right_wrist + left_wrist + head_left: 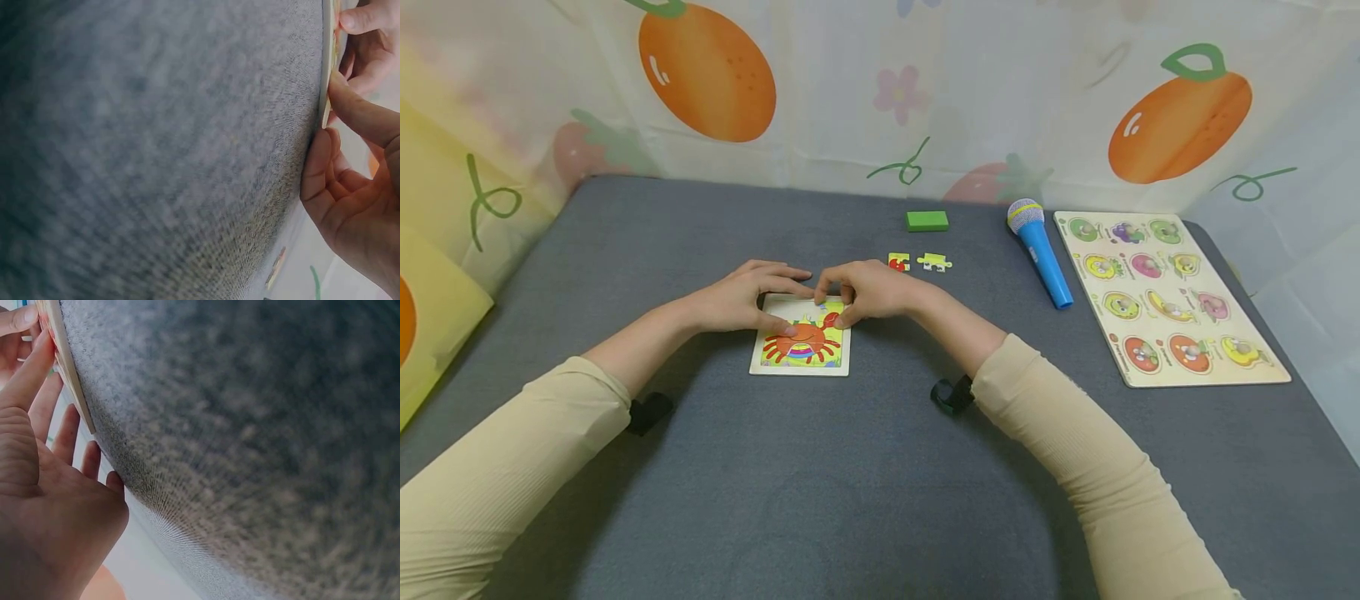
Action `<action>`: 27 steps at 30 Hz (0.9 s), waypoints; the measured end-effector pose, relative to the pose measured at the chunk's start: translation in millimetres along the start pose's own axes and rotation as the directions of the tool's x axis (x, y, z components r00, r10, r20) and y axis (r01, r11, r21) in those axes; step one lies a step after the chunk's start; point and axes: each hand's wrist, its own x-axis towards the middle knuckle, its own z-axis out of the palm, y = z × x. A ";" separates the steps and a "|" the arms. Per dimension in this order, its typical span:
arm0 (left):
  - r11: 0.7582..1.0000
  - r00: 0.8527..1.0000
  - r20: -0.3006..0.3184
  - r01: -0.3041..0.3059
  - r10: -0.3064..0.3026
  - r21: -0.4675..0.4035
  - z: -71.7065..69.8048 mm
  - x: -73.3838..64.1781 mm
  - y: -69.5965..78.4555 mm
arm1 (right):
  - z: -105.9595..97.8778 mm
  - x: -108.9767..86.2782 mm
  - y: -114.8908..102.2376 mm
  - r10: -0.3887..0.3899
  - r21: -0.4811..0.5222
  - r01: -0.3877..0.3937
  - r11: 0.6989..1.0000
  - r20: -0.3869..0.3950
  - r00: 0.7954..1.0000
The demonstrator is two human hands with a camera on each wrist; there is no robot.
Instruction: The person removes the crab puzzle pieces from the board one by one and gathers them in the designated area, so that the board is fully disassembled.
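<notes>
A small crab jigsaw puzzle in a pale wooden frame lies on the dark grey table, between both hands. My left hand reaches over its upper left corner. The left thumb rests on the crab picture, while the other fingers stretch past the top edge. At the upper right corner is my right hand, its fingers curled and its thumb on the puzzle's right side. The right index fingertip touches the puzzle's top part. In the right wrist view, the right thumb lies against the frame.
Two loose puzzle pieces, one with red and one yellow-green, lie beyond the right hand. Behind them is a green block. A blue toy microphone and a fruit peg board lie to the right. A printed curtain hangs behind the table.
</notes>
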 end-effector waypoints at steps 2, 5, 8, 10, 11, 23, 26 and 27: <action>1.000 1.000 0.003 0.000 0.000 0.002 -0.6 -0.2 0.6 | -0.4 1.0 -0.7 0.002 -0.012 -0.002 1.000 0.008 1.000; 1.000 1.000 0.004 -0.007 0.007 0.004 -0.9 0.0 0.8 | -1.0 2.5 -1.6 0.009 -0.027 -0.009 1.000 0.019 1.000; 1.000 1.000 -0.001 -0.007 0.007 0.004 -0.3 0.8 -0.5 | -1.3 3.3 -2.4 0.018 -0.036 -0.017 0.999 0.031 0.999; 1.000 1.000 -0.001 -0.006 0.006 0.002 0.1 1.0 -1.2 | -1.4 3.5 -2.9 0.021 -0.037 -0.020 0.999 0.036 0.999; 1.000 1.000 -0.001 -0.003 0.003 0.001 0.2 1.0 -1.3 | -1.4 3.5 -3.0 0.021 -0.037 -0.020 0.999 0.037 0.999; 1.000 1.000 0.004 0.001 -0.001 -0.004 0.2 1.0 -0.7 | -0.5 3.5 -3.2 0.021 -0.032 -0.020 0.999 0.033 0.999; 1.000 1.000 0.010 0.001 -0.001 -0.005 -0.3 0.7 0.0 | -0.2 3.8 -3.1 0.021 -0.031 -0.020 0.999 0.032 0.999; 1.000 1.000 0.011 -0.001 0.001 -0.005 -0.4 0.5 0.2 | -0.1 3.9 -3.1 0.021 -0.030 -0.020 0.999 0.031 0.999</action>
